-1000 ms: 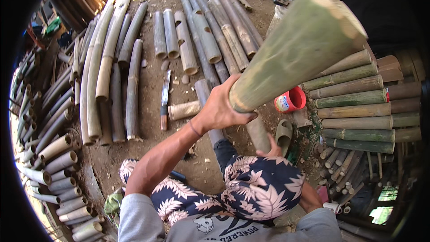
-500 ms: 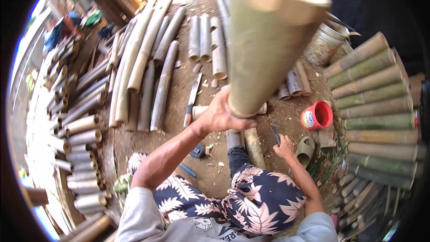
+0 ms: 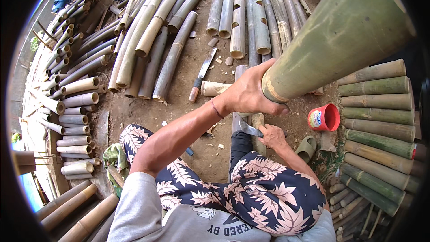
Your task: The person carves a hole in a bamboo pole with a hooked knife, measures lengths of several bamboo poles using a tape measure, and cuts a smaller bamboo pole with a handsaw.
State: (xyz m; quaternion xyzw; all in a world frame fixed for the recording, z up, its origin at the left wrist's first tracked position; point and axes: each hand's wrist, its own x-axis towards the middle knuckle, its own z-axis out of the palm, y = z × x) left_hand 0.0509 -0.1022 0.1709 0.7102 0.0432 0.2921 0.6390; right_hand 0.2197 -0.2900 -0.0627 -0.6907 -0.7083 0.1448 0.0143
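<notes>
Our left hand [image 3: 248, 94] is clamped round the lower end of a green bamboo pole [image 3: 340, 36], whose long axis rises up-right toward the camera. Right hand [image 3: 271, 135], lower and apart, grips a blade [image 3: 248, 128] just beneath that end.

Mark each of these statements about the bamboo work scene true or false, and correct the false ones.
1. The left hand grips the end of a thick green bamboo pole. True.
2. The right hand is empty. False: it holds a blade tool low beside the knee.
3. A red cup lies on the ground to the right of the hands. True.
4. The long knife on the ground is held in the left hand. False: it lies alone on the dirt, apart from both hands.
5. The bamboo stacked at the right stands upright. False: those poles lie flat, ends toward the person.
</notes>
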